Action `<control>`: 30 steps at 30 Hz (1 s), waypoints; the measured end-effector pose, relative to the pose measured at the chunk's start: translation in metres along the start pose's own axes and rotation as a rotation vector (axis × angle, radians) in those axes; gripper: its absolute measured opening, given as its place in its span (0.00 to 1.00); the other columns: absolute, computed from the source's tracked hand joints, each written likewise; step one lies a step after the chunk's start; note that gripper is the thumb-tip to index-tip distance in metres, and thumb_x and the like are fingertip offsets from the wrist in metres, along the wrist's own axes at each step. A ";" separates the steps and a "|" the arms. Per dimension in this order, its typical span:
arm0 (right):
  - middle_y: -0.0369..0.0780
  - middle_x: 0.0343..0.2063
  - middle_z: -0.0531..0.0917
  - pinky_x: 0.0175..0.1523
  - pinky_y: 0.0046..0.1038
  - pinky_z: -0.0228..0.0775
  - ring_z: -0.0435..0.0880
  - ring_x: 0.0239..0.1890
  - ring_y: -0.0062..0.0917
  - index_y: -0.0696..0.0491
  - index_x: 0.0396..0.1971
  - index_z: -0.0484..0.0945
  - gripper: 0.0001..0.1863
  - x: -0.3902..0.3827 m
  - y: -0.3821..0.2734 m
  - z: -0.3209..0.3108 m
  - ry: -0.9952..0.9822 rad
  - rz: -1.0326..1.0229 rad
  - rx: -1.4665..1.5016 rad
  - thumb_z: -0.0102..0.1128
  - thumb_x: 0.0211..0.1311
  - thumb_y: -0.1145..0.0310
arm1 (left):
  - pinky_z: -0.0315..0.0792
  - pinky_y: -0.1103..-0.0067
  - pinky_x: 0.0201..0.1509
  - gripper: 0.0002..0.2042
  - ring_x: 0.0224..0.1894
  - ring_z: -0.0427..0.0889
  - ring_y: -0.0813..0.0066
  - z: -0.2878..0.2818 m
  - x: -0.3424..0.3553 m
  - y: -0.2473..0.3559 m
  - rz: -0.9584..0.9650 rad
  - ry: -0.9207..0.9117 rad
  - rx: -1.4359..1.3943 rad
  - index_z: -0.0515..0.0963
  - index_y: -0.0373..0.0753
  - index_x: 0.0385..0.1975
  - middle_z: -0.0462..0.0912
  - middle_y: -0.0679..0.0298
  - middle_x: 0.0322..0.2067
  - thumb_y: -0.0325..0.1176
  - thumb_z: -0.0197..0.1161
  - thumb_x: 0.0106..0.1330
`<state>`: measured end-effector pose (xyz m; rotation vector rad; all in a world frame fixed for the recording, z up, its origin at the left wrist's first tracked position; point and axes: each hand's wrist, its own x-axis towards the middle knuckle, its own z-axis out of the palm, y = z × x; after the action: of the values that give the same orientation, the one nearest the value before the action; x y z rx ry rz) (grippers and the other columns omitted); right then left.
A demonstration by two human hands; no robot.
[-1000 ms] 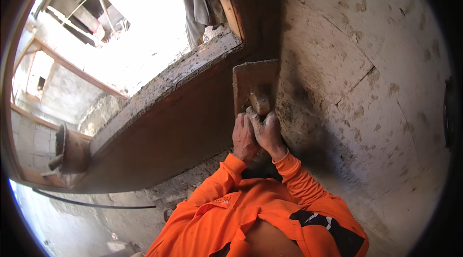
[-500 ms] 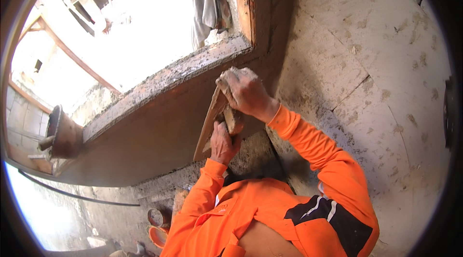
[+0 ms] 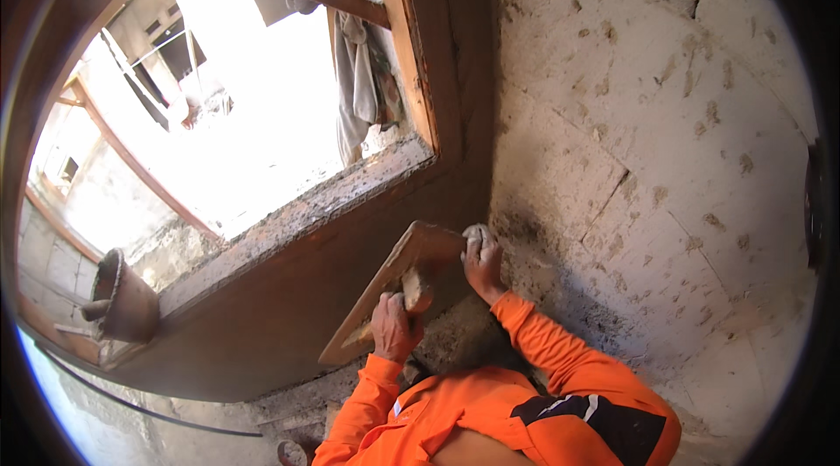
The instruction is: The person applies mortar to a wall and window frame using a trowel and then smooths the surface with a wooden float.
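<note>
A mortar-stained plastering float (image 3: 411, 247) is tilted diagonally against the dark plastered wall (image 3: 249, 352) below the window opening. My left hand (image 3: 394, 326) is closed on the float's short block handle, low and near its middle. My right hand (image 3: 481, 260) has its fingers curled on the upper right corner of the float, close to where the dark wall meets the pale, mortar-spotted side wall (image 3: 656, 168). Both forearms are in orange sleeves.
A rough mortar-covered sill (image 3: 297, 212) runs along the opening, with a wooden frame (image 3: 407, 63) at its right. Grey cloths (image 3: 354, 72) hang beside the frame. A dirty bucket (image 3: 136, 313) is at the left end of the sill. A black hose (image 3: 157, 413) curves below the wall.
A second ago both hands were together on the handle of the upright float. My right hand went up to its corner; float and hands now sit lower in view, the float tilted diagonally.
</note>
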<state>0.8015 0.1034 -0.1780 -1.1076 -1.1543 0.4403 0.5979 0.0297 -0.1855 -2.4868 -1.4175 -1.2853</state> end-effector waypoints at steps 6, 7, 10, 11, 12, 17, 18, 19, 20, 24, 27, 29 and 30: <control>0.28 0.15 0.68 0.16 0.19 0.54 0.63 0.12 0.14 0.44 0.22 0.68 0.16 0.049 -0.032 -0.042 -0.007 0.977 0.760 0.49 0.70 0.54 | 0.71 0.62 0.44 0.21 0.41 0.76 0.43 -0.018 0.009 0.004 -0.341 0.215 -0.272 0.67 0.33 0.46 0.73 0.47 0.40 0.27 0.61 0.51; 0.28 0.15 0.68 0.16 0.19 0.55 0.63 0.12 0.14 0.45 0.22 0.68 0.18 0.074 -0.072 -0.052 -0.010 0.765 0.742 0.50 0.70 0.52 | 0.71 0.63 0.45 0.22 0.42 0.77 0.43 -0.023 0.011 0.004 -0.405 0.265 -0.333 0.67 0.33 0.48 0.73 0.46 0.42 0.28 0.61 0.52; 0.33 0.22 0.68 0.24 0.21 0.58 0.64 0.21 0.18 0.47 0.28 0.65 0.16 0.123 -0.184 -0.088 0.004 0.134 0.606 0.51 0.68 0.51 | 0.71 0.66 0.50 0.25 0.47 0.77 0.46 -0.039 0.008 -0.008 -0.439 0.341 -0.224 0.66 0.31 0.52 0.74 0.46 0.46 0.31 0.63 0.54; 0.35 0.25 0.68 0.28 0.22 0.58 0.64 0.25 0.21 0.48 0.32 0.64 0.15 0.130 -0.211 -0.101 0.039 -0.079 0.516 0.51 0.68 0.52 | 0.70 0.66 0.51 0.26 0.48 0.76 0.46 -0.042 0.009 -0.009 -0.396 0.372 -0.210 0.65 0.31 0.53 0.74 0.46 0.46 0.31 0.63 0.54; 0.38 0.29 0.68 0.32 0.23 0.59 0.65 0.29 0.23 0.50 0.35 0.62 0.15 0.135 -0.233 -0.117 0.070 -0.256 0.381 0.52 0.68 0.54 | 0.70 0.66 0.52 0.27 0.48 0.76 0.46 -0.038 0.012 -0.007 -0.347 0.385 -0.219 0.65 0.31 0.54 0.74 0.46 0.46 0.32 0.64 0.54; 0.49 0.46 0.67 0.50 0.30 0.61 0.65 0.49 0.35 0.56 0.54 0.56 0.24 0.163 -0.224 -0.097 0.101 -0.783 -0.453 0.52 0.67 0.59 | 0.68 0.66 0.56 0.32 0.53 0.74 0.49 -0.030 0.023 0.000 -0.308 0.444 -0.328 0.62 0.29 0.58 0.73 0.45 0.50 0.34 0.66 0.54; 0.52 0.50 0.67 0.54 0.31 0.62 0.65 0.53 0.37 0.57 0.57 0.55 0.26 0.170 -0.187 -0.069 0.050 -0.762 -0.579 0.52 0.67 0.60 | 0.68 0.66 0.57 0.32 0.54 0.74 0.50 -0.029 0.017 -0.013 -0.315 0.422 -0.323 0.62 0.29 0.58 0.72 0.45 0.50 0.35 0.66 0.55; 0.54 0.53 0.67 0.57 0.32 0.62 0.65 0.57 0.39 0.58 0.61 0.53 0.29 0.168 -0.152 -0.057 0.014 -0.705 -0.697 0.52 0.67 0.62 | 0.68 0.66 0.57 0.33 0.55 0.74 0.51 -0.031 0.016 -0.013 -0.297 0.378 -0.345 0.62 0.29 0.59 0.72 0.46 0.51 0.35 0.67 0.55; 0.57 0.57 0.67 0.61 0.33 0.63 0.66 0.61 0.42 0.60 0.64 0.52 0.32 0.157 -0.118 -0.059 -0.034 -0.632 -0.763 0.53 0.66 0.63 | 0.68 0.67 0.57 0.33 0.55 0.74 0.51 -0.037 0.002 0.000 -0.416 0.327 -0.508 0.61 0.29 0.59 0.72 0.46 0.51 0.35 0.67 0.55; 0.49 0.39 0.83 0.49 0.31 0.75 0.83 0.45 0.36 0.58 0.66 0.59 0.31 0.030 -0.092 -0.061 -0.177 -0.017 -0.270 0.54 0.63 0.72 | 0.69 0.67 0.57 0.36 0.55 0.74 0.52 -0.053 0.018 0.001 -0.336 0.398 -0.502 0.58 0.30 0.61 0.72 0.47 0.51 0.33 0.67 0.53; 0.48 0.41 0.82 0.50 0.31 0.74 0.82 0.42 0.36 0.57 0.61 0.66 0.28 -0.025 -0.027 -0.065 -0.393 -0.187 -0.370 0.57 0.59 0.73 | 0.69 0.65 0.56 0.38 0.53 0.75 0.52 -0.035 0.018 -0.005 -0.222 0.289 -0.358 0.57 0.29 0.62 0.73 0.47 0.50 0.32 0.68 0.51; 0.49 0.45 0.79 0.53 0.32 0.72 0.80 0.44 0.38 0.58 0.59 0.69 0.28 -0.044 -0.032 -0.054 -0.438 -0.211 -0.365 0.59 0.57 0.73 | 0.69 0.65 0.56 0.37 0.52 0.75 0.50 -0.028 0.032 0.001 -0.223 0.227 -0.391 0.57 0.28 0.61 0.73 0.46 0.49 0.31 0.68 0.51; 0.50 0.47 0.78 0.54 0.33 0.71 0.79 0.47 0.39 0.58 0.59 0.69 0.28 -0.046 -0.048 -0.047 -0.423 -0.190 -0.329 0.60 0.56 0.73 | 0.68 0.64 0.57 0.36 0.52 0.75 0.48 -0.024 0.041 0.009 -0.225 0.206 -0.420 0.58 0.28 0.60 0.73 0.45 0.48 0.31 0.68 0.51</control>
<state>0.8132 0.0249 -0.1588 -1.2041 -1.7358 0.3518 0.5993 0.0450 -0.1400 -2.3698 -1.5441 -2.0054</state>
